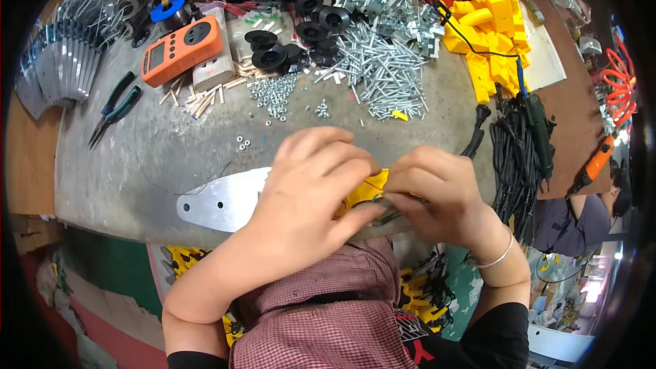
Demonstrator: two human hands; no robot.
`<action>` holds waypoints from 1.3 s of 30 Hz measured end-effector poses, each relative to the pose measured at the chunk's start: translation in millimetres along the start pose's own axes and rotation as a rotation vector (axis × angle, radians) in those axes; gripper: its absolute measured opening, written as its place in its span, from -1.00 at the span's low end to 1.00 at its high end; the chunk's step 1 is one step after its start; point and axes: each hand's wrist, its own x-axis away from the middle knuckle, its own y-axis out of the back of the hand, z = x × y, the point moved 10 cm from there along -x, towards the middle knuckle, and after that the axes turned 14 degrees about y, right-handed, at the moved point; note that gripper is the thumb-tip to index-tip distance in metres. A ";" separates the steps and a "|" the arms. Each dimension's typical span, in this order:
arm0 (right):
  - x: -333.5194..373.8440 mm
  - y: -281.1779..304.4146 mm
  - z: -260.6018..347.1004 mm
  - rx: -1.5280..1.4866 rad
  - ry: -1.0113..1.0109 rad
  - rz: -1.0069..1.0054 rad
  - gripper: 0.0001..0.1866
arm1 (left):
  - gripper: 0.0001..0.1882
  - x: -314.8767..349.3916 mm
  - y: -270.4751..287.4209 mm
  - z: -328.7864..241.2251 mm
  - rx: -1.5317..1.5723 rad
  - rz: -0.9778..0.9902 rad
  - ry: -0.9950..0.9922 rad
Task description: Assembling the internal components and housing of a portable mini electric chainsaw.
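A silver metal plate (222, 203) with a rounded end and two dark holes lies flat at the table's near edge. My left hand (307, 181) reaches over it, fingers curled onto a yellow plastic part (362, 193) that shows between my hands. From the right, my right hand (437, 195) is closed in a pinch at that part's edge. A small dark piece (388, 210) shows by its fingertips, too hidden to name. My fingers cover how the plate and the yellow part meet.
Beyond my hands lie screws (386, 72), nuts (273, 92), black spools (270, 58) and an orange meter (181, 51). Pliers (115, 109) rest at left. Yellow plastic parts (488, 20), black cables (516, 157) and a dark green electric screwdriver (538, 133) are at right. Another person (574, 225) sits far right.
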 end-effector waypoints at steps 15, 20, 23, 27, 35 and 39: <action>63.9 -66.9 -45.2 -1.403 -1.075 -0.118 -0.89 | -0.91 -1.8 -11.7 7.9 0.080 -0.189 0.125; 66.3 -73.4 -23.9 -1.584 -1.154 -0.089 -0.85 | -0.87 -0.4 -9.8 4.1 0.018 -0.206 0.099; 30.5 -2.5 -21.1 0.016 -0.261 -0.071 -0.78 | -0.85 -1.9 -10.9 1.3 0.013 -0.178 0.094; 13.8 -0.2 -5.8 0.162 -0.003 -0.023 -0.83 | -0.86 -2.3 -11.9 3.7 0.026 -0.169 0.097; 40.2 -17.3 -40.9 -0.459 -0.576 -0.082 -0.89 | -0.90 -2.5 -13.4 1.7 0.021 -0.190 0.062; 15.0 -1.8 -4.9 0.190 -0.088 -0.006 -0.90 | -0.90 -2.5 -13.5 -0.2 0.020 -0.177 0.065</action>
